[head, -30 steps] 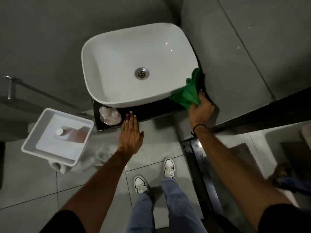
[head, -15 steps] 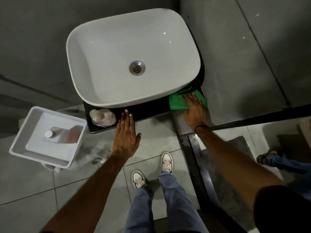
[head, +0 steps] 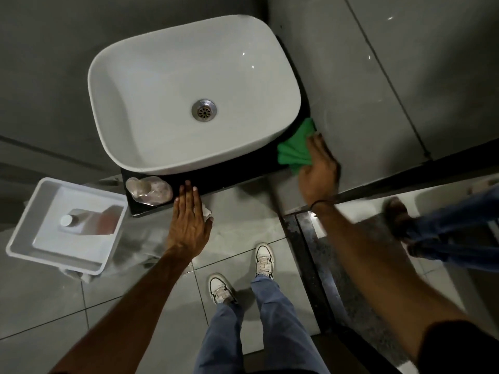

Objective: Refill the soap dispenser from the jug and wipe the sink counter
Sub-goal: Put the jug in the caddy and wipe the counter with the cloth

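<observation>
Green cloth (head: 295,151) pressed under rt hand (head: 320,170) at counter (head: 232,178) rt edge.

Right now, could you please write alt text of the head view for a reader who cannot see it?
Seen from above, the right hand presses a green cloth on the black counter, right of a white basin. The left hand lies flat at the counter's front edge beside the soap dispenser; a jug sits in a white tub on the left.

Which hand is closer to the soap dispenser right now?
Left. The left hand is just beside the soap dispenser; the right hand presses the green cloth across the counter.
</observation>
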